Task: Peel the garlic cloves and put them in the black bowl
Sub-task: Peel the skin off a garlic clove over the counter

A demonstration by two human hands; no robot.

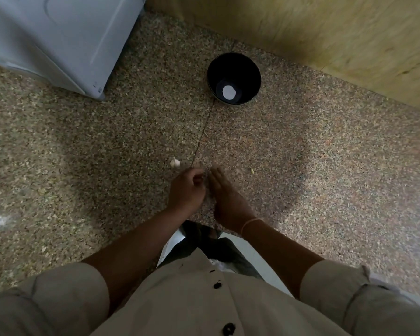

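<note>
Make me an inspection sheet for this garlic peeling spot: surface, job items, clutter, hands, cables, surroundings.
Surface: speckled stone surface, with a thin seam running from the bowl toward the hands.
Job's things: black bowl upright at the back, with a white spot at its bottom, unclear what; garlic piece lying just beyond the left hand.
Clutter: yellowish scrap to the right of the hands.
Grippers: left hand has curled fingers, contents blurred; right hand has straight fingers and is close beside it.
Cables: nothing seen.
Surroundings: white appliance back left; wooden panel behind.
</note>
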